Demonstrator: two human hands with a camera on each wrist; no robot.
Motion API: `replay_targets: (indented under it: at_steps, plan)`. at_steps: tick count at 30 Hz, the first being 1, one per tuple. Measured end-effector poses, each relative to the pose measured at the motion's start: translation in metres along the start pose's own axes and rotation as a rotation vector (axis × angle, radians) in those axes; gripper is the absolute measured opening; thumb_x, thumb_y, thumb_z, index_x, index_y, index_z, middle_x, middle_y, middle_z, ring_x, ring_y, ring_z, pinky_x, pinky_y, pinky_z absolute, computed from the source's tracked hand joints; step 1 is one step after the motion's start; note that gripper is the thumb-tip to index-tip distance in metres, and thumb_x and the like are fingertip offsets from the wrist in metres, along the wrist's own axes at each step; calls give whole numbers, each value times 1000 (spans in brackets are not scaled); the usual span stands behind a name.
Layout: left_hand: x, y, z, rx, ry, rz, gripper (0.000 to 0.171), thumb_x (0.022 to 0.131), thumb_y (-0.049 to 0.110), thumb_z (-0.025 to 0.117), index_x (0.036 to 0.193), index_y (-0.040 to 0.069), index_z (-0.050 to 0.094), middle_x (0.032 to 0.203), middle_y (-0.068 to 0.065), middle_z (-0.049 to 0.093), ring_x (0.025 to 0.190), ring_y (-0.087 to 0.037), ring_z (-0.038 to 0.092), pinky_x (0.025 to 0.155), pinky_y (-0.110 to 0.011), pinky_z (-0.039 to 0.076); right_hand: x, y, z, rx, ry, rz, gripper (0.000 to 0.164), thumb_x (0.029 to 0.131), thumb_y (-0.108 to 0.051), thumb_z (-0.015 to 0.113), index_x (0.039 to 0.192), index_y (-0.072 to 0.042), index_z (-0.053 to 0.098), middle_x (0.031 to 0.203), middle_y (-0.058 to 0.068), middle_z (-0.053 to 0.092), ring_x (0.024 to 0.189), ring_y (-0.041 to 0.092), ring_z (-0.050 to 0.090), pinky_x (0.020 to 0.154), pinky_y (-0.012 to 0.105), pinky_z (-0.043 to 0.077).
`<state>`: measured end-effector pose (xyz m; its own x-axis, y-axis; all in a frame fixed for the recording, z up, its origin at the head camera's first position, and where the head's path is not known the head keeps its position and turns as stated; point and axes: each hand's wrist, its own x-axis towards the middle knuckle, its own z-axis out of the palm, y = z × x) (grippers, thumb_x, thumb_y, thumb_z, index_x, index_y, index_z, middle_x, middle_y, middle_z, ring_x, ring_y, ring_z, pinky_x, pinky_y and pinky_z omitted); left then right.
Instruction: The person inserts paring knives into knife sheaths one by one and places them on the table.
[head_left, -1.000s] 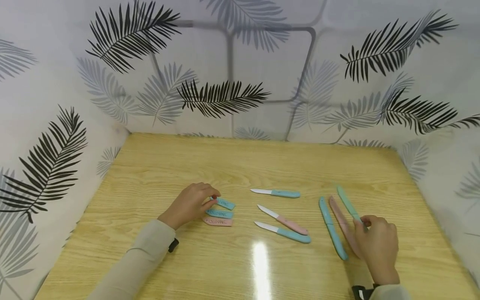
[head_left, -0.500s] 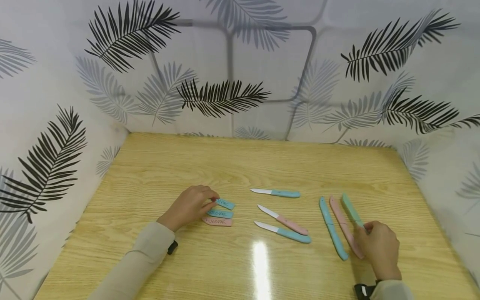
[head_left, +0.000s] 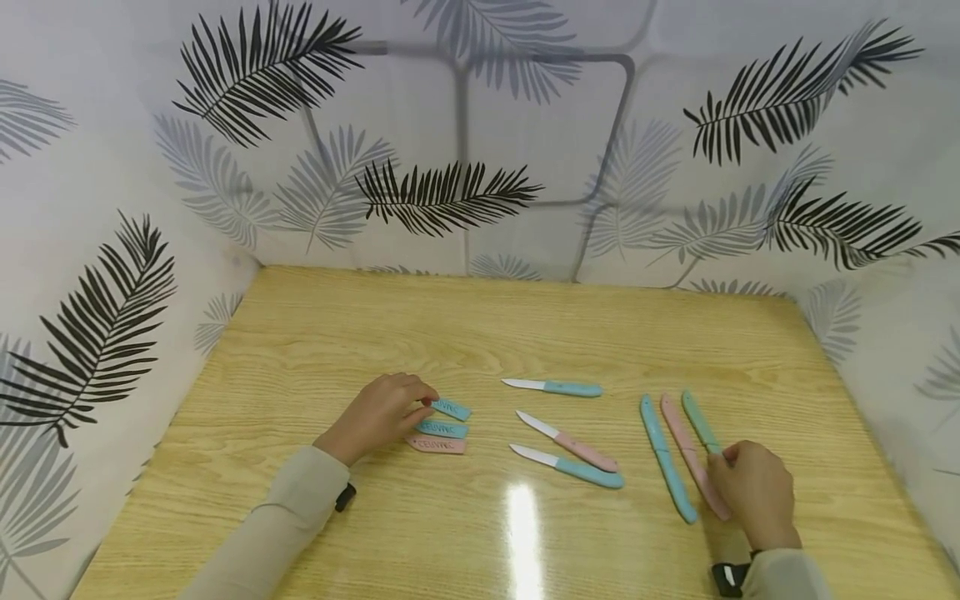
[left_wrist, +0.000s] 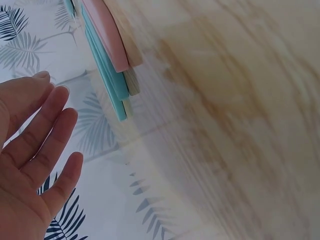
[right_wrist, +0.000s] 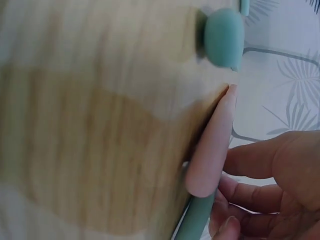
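My left hand [head_left: 378, 412] is by the left ends of two blue blade sheaths [left_wrist: 106, 65] and one pink sheath [head_left: 438, 445]; in the left wrist view its loosely bent fingers [left_wrist: 52, 125] hold nothing and stand apart from them. On the right, my right hand [head_left: 756, 492] pinches a green sheathed knife [head_left: 699, 421] near its middle, its handle end hidden under the hand. Beside that lie a pink sheathed knife [head_left: 686, 446] and a blue sheathed knife [head_left: 666, 458], roughly parallel. The right wrist view shows fingers [right_wrist: 250, 196] against the green handle [right_wrist: 196, 220].
Between the hands lie bare white-bladed knives, one blue-handled [head_left: 572, 389] at the back, one pink-handled [head_left: 585, 452] and another blue-handled [head_left: 590, 473], blades pointing left. The wood-grain table [head_left: 337, 317] meets a leaf-patterned backdrop [head_left: 517, 133].
My right hand has drawn the green sheathed knife slightly toward me and laid it beside the pink one. The left hand has barely moved near the sheaths.
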<state>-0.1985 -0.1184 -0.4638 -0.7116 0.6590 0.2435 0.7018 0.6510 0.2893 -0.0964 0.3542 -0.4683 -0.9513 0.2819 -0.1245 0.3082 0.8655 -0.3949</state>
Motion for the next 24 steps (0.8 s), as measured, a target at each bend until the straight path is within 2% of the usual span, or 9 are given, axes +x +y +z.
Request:
replay_targets:
  at_steps: [5,10,16,24]
  plan:
    - [-1,0,0,-3,-6,-7,18,88,18,71,103,8,71,97,0,69,87,-16,65,82,-36,54,3,1,-2,-1,-64,21,35,92,-17,55,98,17,60,86,28,64,69,29,62,53,39,51]
    - [0,-1,0,-8,-5,-13,18,87,16,72,104,9,72,98,1,69,89,-16,65,83,-36,54,6,1,-4,-19,-109,43,35,92,-19,55,98,15,60,87,27,64,71,30,62,53,39,51]
    - [1,-2,0,-5,-6,-18,18,86,15,73,104,11,72,97,1,69,88,-14,65,82,-34,54,7,0,-6,-41,-124,18,35,91,-19,58,96,16,60,89,29,64,76,37,62,61,47,52]
    - [5,-1,-2,-11,-26,-35,18,87,16,73,104,9,72,100,-1,69,91,-16,65,83,-35,54,6,-5,-8,-45,-113,8,36,91,-18,58,98,18,61,97,34,63,82,44,62,66,51,53]
